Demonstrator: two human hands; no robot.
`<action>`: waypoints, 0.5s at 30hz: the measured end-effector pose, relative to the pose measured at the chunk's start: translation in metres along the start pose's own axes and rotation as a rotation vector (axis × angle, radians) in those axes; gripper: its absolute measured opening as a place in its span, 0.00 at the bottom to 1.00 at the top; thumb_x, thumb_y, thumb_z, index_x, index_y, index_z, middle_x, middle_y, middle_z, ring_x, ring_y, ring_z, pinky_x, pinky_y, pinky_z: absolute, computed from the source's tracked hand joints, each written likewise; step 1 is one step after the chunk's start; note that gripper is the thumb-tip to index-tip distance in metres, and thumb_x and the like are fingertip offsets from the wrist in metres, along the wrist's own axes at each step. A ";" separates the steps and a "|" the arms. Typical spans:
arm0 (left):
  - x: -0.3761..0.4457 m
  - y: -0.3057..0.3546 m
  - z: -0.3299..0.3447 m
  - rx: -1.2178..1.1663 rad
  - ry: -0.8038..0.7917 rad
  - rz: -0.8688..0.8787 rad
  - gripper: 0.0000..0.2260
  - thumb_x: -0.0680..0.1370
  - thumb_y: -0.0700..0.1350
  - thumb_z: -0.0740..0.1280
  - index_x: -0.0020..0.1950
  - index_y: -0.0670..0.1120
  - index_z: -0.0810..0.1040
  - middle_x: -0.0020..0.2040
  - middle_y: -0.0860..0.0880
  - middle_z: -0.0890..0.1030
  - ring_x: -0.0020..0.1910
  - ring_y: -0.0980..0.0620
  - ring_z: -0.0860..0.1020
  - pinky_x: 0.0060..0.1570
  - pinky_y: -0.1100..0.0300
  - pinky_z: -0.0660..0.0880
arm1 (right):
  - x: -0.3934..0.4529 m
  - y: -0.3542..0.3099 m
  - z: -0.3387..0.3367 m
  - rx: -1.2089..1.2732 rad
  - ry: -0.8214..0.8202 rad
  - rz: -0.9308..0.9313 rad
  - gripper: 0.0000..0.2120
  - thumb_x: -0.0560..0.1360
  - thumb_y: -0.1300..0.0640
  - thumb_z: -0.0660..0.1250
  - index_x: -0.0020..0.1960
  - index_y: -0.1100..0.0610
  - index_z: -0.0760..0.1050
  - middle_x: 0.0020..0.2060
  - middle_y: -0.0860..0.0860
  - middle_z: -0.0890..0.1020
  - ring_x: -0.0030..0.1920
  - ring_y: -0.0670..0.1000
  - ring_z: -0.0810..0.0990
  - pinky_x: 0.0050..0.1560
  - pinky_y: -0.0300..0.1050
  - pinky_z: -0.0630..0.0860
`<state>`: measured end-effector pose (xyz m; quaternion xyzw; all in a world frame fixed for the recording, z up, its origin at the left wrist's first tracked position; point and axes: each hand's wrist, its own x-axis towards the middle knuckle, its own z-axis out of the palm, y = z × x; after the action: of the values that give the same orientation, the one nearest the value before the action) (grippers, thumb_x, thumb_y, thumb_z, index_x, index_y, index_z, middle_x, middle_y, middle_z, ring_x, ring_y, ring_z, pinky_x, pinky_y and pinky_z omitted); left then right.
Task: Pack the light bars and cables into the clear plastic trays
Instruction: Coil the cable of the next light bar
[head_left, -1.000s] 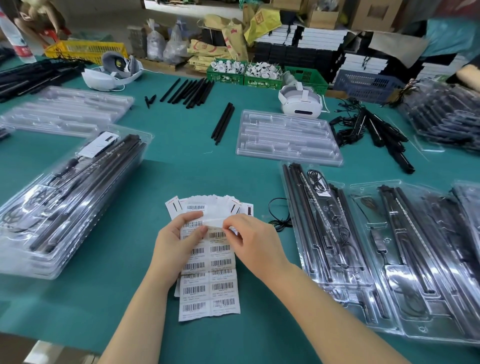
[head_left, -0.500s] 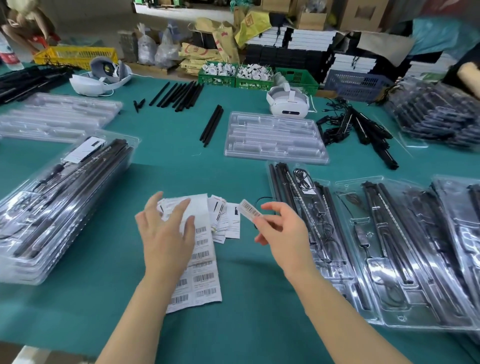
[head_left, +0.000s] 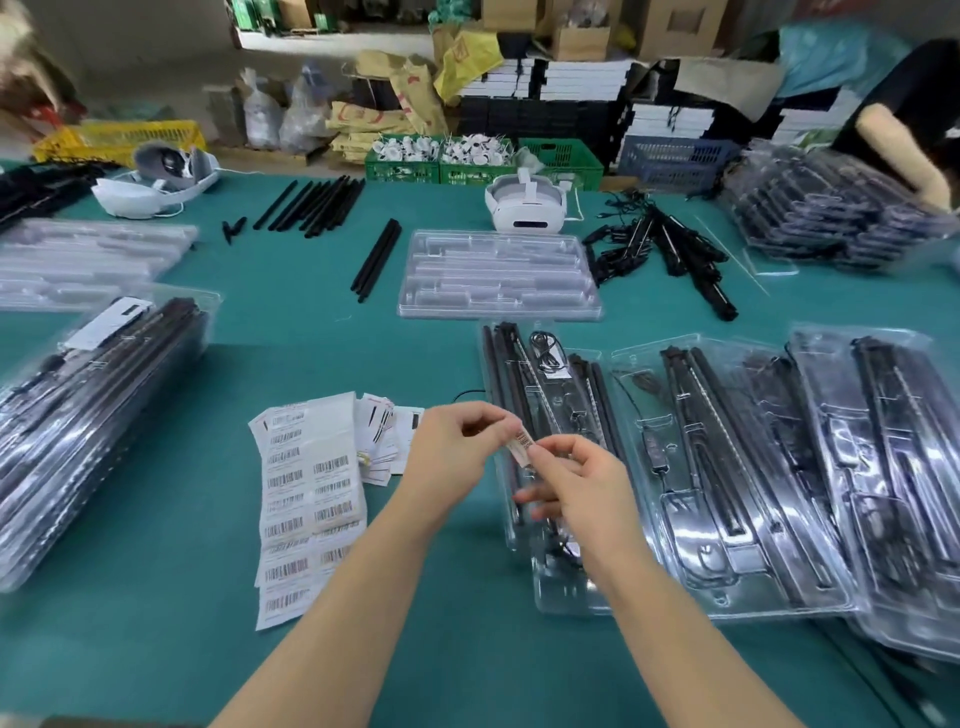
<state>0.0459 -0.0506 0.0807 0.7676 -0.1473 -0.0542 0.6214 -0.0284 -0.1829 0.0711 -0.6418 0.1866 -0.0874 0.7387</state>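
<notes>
Both my hands pinch one small barcode sticker (head_left: 522, 448) above the near end of a filled clear tray (head_left: 566, 592). My left hand (head_left: 457, 457) holds the sticker's upper end, my right hand (head_left: 576, 480) its lower end. The tray holds black light bars (head_left: 511, 374) and a coiled cable (head_left: 545, 351). More filled trays (head_left: 727, 467) lie to its right, overlapping. A sheet of barcode labels (head_left: 306, 499) lies on the green table to the left of my hands. An empty clear tray (head_left: 498, 275) sits further back, centre.
A stack of packed trays (head_left: 88, 415) stands at the left, empty trays (head_left: 78, 260) behind it. Loose black bars (head_left: 317, 202) and a pile of cabled bars (head_left: 670, 249) lie at the back. Two white headsets (head_left: 524, 202) and green crates (head_left: 441, 161) line the far edge. Another person's arm (head_left: 904, 150) is far right.
My left hand left the label sheet and came right to join my right hand on the sticker. Both hands now hover over the filled tray.
</notes>
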 end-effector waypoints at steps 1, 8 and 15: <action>0.002 0.001 0.005 0.028 -0.002 0.010 0.05 0.76 0.42 0.74 0.41 0.49 0.86 0.34 0.53 0.84 0.33 0.59 0.77 0.35 0.61 0.73 | 0.000 -0.001 -0.006 -0.005 -0.009 -0.005 0.04 0.78 0.60 0.70 0.52 0.59 0.77 0.37 0.53 0.86 0.31 0.55 0.85 0.24 0.41 0.75; 0.024 0.011 0.030 0.147 -0.029 0.045 0.04 0.76 0.46 0.73 0.42 0.54 0.86 0.33 0.58 0.82 0.31 0.63 0.74 0.34 0.70 0.69 | -0.010 0.024 -0.064 -0.705 0.222 -0.381 0.15 0.78 0.49 0.68 0.64 0.47 0.74 0.49 0.40 0.83 0.45 0.41 0.81 0.43 0.44 0.79; 0.037 0.019 0.067 0.444 -0.509 -0.017 0.07 0.75 0.47 0.75 0.38 0.55 0.82 0.29 0.64 0.78 0.29 0.66 0.74 0.35 0.67 0.69 | -0.009 0.047 -0.076 -1.021 0.225 -0.409 0.32 0.72 0.40 0.72 0.70 0.54 0.71 0.59 0.49 0.79 0.61 0.52 0.74 0.62 0.52 0.73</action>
<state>0.0601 -0.1282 0.0879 0.8472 -0.2994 -0.2157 0.3821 -0.0716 -0.2416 0.0182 -0.9279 0.1544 -0.1953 0.2776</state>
